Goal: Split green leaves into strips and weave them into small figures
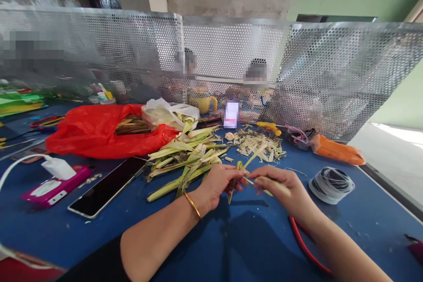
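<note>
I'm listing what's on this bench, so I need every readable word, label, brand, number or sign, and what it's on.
None can be read.
Bright upright screen: too blurred to read.
Magenta block: any markings are too small to read.
Orange packet: no legible print.

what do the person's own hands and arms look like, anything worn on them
Both hands are ungloved. Above the left hand, a plain gold bangle circles the wrist, and a black sleeve covers the arm farther back. The right hand has no visible bangle, and no sleeve shows on that side.
</note>
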Motion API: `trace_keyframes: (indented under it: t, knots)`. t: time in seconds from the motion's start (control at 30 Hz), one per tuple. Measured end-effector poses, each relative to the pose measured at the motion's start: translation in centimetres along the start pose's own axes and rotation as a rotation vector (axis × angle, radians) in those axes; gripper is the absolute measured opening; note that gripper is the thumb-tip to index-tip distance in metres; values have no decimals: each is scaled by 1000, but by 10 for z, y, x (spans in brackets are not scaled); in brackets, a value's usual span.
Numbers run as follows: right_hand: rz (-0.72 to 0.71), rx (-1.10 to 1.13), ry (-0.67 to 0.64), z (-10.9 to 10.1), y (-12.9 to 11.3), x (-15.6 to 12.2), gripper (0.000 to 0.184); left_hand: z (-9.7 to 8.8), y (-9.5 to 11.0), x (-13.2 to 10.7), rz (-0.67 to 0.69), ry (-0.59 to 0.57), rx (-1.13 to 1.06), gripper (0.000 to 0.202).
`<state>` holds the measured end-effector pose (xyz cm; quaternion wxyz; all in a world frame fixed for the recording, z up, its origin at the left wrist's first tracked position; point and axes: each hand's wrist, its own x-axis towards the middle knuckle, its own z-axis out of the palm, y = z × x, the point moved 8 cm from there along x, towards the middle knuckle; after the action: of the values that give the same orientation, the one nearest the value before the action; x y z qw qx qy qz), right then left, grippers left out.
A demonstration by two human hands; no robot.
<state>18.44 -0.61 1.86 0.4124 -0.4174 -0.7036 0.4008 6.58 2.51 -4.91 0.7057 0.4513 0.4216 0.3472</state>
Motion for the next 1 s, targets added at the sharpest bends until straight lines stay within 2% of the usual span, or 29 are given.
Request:
trace_keyframes:
  t: [0.1, 0.17, 0.27, 0.4, 0.5, 0.63, 0.8, 1.0]
  knots:
    - [-176, -56, 254, -16, -12, -4, 20, 1, 0, -2, -9, 15, 56, 25]
    - [-151, -14, 324, -22, -8, -6, 26, 2, -2, -2, -12, 9, 95, 28]
    - [0, -114, 247, -18, 5, -3, 37, 5, -2, -1, 20, -16, 155, 28]
    - [72, -407, 46, -4, 17, 1, 42, 7, 2, -3, 62, -6, 248, 23]
    - [145, -464, -24, 2, 28, 0, 43, 9, 5, -5, 72, 11, 281, 18]
    - [215, -412, -12, 2, 40, -1, 44, 11, 6, -6, 77, 14, 277, 16]
    - [343, -214, -44, 7, 52, -2, 41, 12, 6, -7, 107, 14, 278, 17]
    - [432, -11, -46, 14, 48, -3, 39, 12, 8, -8, 123, 32, 349, 20]
